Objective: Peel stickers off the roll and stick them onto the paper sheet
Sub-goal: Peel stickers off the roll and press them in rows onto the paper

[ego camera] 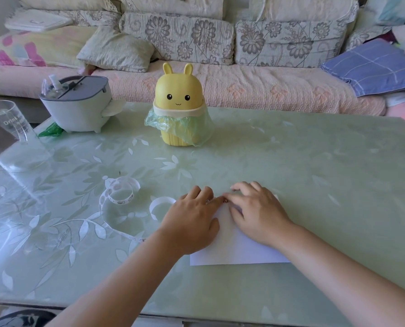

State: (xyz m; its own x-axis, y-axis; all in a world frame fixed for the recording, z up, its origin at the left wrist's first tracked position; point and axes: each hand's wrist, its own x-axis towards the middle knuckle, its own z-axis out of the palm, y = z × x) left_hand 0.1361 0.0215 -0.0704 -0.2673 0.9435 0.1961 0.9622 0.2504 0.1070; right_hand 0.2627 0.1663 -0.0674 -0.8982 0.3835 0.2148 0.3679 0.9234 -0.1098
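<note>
A white paper sheet [236,250] lies flat on the green table, mostly under both hands. My left hand [192,220] rests palm down on the sheet's left part, fingers spread. My right hand [255,212] lies on its upper right part, with the index fingertip pressing a small patterned sticker [225,201] onto the sheet's top edge, beside the left fingertips. The sticker roll [121,193] sits to the left, its white backing strip uncoiled in loose loops [160,205] that trail across the table toward me.
A yellow rabbit-shaped bin [179,107] with a green bag stands behind the sheet. A grey-white container [76,106] is at the back left, a clear glass jug [5,135] at the far left. A sofa runs beyond the table [314,161].
</note>
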